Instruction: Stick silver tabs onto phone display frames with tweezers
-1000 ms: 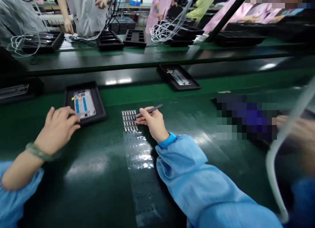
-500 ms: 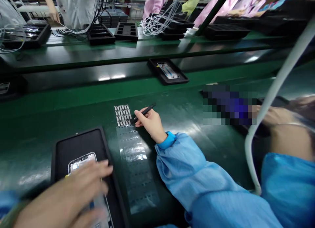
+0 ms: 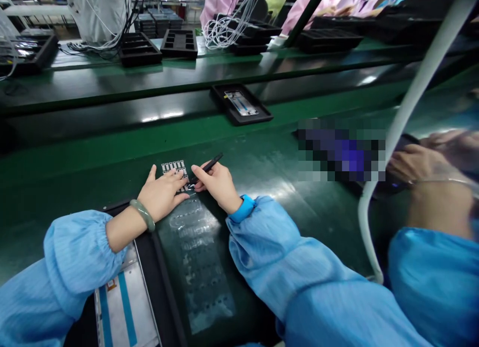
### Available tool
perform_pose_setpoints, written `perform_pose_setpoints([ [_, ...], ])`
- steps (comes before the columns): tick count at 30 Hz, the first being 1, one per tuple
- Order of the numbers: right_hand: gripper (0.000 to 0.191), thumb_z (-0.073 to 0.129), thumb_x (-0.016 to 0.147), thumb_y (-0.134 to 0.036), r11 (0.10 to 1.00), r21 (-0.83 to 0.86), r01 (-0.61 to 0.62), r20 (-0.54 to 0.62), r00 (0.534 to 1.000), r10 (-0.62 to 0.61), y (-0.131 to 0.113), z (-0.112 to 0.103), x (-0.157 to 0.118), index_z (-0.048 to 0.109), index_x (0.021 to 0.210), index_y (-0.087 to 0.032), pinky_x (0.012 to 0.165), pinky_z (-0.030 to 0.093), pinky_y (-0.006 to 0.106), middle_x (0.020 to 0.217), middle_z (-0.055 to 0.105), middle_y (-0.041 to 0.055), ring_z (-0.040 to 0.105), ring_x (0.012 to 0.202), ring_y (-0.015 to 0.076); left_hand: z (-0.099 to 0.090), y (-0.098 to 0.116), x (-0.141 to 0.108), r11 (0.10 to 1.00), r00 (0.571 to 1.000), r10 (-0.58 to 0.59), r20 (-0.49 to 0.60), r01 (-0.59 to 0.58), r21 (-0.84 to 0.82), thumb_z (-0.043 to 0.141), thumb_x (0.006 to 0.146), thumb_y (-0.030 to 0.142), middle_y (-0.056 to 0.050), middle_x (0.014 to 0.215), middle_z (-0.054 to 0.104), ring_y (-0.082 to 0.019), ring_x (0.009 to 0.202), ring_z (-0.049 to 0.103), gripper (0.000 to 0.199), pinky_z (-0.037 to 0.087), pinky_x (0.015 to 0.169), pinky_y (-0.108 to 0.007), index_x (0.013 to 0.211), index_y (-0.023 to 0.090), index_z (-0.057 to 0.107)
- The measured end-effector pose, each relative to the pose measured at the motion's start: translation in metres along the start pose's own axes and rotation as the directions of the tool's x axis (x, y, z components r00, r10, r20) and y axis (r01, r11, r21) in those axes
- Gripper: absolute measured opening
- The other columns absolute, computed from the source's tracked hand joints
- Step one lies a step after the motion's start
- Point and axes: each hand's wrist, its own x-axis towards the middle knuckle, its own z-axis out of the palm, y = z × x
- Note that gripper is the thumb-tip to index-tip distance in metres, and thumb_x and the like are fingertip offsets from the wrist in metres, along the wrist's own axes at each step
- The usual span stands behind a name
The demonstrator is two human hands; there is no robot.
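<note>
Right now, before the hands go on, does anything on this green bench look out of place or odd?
One thing looks odd: the left sleeve lies across the black tray and seems to rest on the end of the phone frame inside it. Cloth on a part in a tray looks out of place, though the angle makes actual contact hard to confirm.

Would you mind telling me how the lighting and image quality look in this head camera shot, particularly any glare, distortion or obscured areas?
In the head view, light glares off the glossy green bench just past the right sleeve; the wide lens visibly bends the bench edges; and a pixelated block hides whatever lies at right.
</note>
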Motion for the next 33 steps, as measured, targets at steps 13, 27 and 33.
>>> perform_pose_setpoints([
  [13, 0.016, 0.067, 0.070, -0.024, 0.991, 0.105, -0.086, 0.037, 0.996, 0.082, -0.005, 0.003, 0.002, 0.054, 0.074, -0.016, 0.035, 0.050, 0.016, 0.050, 0.059, -0.0038, 0.058, 0.038, 0.0094, -0.001, 0.000, -0.003, 0.998, 0.999, -0.021, -0.036, 0.019, -0.063, 0.045, 0.088, 0.043, -0.008, 0.137, 0.046, -0.028, 0.129, 0.037, 0.042, 0.011, 0.105, -0.065, 0.125, 0.024, 0.050],
  [27, 0.019, 0.066, 0.074, -0.032, 0.834, 0.522, -0.179, 0.178, 0.979, 0.098, -0.041, 0.012, -0.021, 0.056, 0.077, -0.017, 0.046, 0.052, 0.013, 0.065, 0.066, -0.0028, 0.057, 0.044, 0.0040, -0.039, 0.001, -0.043, 0.907, 0.972, -0.185, -0.142, 0.113, -0.406, 0.044, 0.086, 0.047, -0.005, 0.104, 0.066, -0.018, 0.095, 0.060, 0.037, 0.047, 0.084, -0.033, 0.102, 0.019, 0.061],
  [33, 0.022, 0.067, 0.074, -0.036, 0.835, 0.538, -0.116, 0.269, 0.962, -0.039, -0.062, 0.054, -0.054, 0.055, 0.076, -0.017, 0.043, 0.050, 0.015, 0.065, 0.067, -0.0025, 0.057, 0.041, 0.0052, -0.053, 0.000, -0.101, 0.608, 0.930, -0.361, -0.077, 0.172, -0.775, 0.051, 0.081, 0.042, -0.002, 0.082, 0.065, -0.016, 0.077, 0.059, 0.026, 0.044, 0.072, -0.027, 0.081, 0.019, 0.063],
])
